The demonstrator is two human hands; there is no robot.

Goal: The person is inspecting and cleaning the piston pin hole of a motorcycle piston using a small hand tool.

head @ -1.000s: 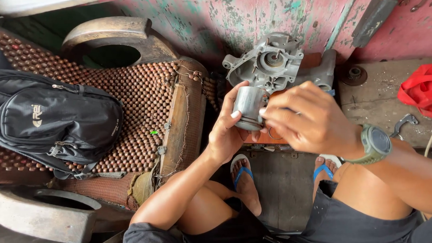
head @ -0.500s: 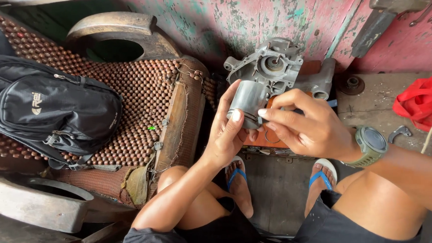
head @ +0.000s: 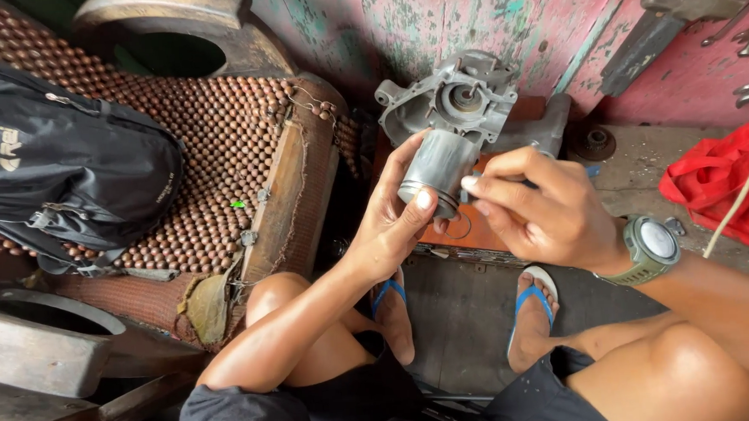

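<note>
Left hand (head: 392, 226) wrapped round grey metal cylinder (head: 437, 167), held just below grey cast-metal housing (head: 452, 100). Right hand (head: 543, 207) pinching at cylinder's lower rim, fingers half curled. Advise steady cylinder, work rim evenly, avoid cocking.

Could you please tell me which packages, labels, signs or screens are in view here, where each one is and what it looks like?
Watch face: on the right wrist, round, pale screen in an olive-green case.
Logo patch: on the black backpack at left, small pale lettering.
Red bag: far right, crumpled plastic, no label visible.
No signs.
</note>
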